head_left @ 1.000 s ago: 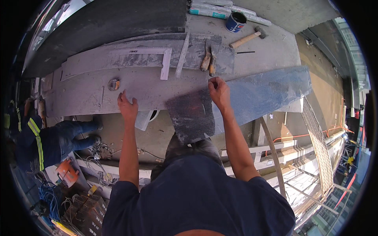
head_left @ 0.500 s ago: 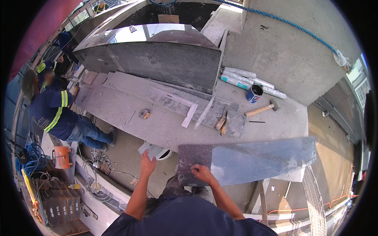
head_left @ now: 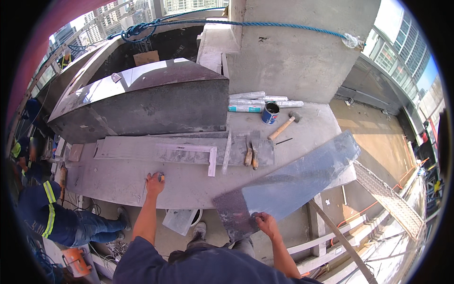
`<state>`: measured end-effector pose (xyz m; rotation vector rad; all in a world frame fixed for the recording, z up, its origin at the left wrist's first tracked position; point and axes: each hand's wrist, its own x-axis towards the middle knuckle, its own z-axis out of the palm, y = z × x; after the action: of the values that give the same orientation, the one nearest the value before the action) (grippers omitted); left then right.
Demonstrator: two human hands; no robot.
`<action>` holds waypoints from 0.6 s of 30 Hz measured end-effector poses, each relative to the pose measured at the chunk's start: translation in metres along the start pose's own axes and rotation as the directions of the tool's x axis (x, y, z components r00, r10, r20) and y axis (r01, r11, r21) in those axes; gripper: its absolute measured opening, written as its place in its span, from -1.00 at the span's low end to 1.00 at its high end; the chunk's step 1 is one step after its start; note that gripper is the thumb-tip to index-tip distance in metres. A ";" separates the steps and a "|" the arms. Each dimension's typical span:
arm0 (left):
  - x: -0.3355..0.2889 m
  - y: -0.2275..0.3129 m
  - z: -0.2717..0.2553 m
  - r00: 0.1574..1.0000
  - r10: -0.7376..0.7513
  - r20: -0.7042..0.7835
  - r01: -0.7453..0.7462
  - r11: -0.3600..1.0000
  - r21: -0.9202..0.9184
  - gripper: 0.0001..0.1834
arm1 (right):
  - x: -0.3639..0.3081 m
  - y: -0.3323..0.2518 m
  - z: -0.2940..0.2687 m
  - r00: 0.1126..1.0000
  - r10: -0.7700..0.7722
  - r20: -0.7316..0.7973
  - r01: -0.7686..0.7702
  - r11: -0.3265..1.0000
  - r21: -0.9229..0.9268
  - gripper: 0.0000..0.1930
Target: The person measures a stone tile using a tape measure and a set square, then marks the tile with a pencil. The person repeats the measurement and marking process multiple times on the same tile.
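Two bare hands: both out in front of the person, well apart, the left over the bench and the right nearer the body.
Left hand [head_left: 154,184]: fingers bent down over the tape measure; whether they have closed on it, one cannot tell.
Tape measure [head_left: 161,178]: at the left grip, on the bench, partly hidden by the fingers, its yellowish side showing at the right of them.
Right hand [head_left: 268,225]: fingers curled in, tips close together at the near edge of the slab; whether they pinch that edge cannot be made out.
Slab [head_left: 295,179]: under and around the right grip, slanting away to its right, dark at the left end and blue-grey along the rest.
Bench [head_left: 189,195]: beneath the left grip, reaching left and right of it.
Metal square [head_left: 213,162]: beyond the left grip and to its right, lying flat.
Two trowels [head_left: 255,156]: side by side, beyond the right grip.
Hammer [head_left: 283,128]: farther beyond the right grip.
Blue can [head_left: 269,117]: just left of the hammer, dark inside.
Co-worker [head_left: 49,213]: left of the left grip, wearing bright stripes.
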<state>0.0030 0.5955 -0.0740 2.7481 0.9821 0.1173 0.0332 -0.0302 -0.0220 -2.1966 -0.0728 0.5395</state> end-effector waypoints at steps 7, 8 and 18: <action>0.025 -0.028 0.002 0.980 0.149 0.129 -0.119 0.969 -0.216 -0.33 | -0.062 -0.102 0.149 0.982 -0.080 0.173 0.077 0.997 0.019 -0.64; 0.022 -0.030 -0.002 0.980 0.178 0.091 -0.153 0.960 -0.233 -0.35 | -0.067 -0.122 0.170 0.955 -0.164 0.248 0.161 0.986 0.035 -0.60; -0.160 0.077 -0.080 0.431 0.543 0.720 0.639 0.380 -0.669 -0.48 | -0.096 -0.231 0.194 0.959 -0.263 0.104 0.246 0.957 0.151 -0.05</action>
<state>-0.0849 0.4507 0.0215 1.1806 0.3632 -0.6300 -0.1010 0.2366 0.0819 -1.9810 -0.3702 0.5175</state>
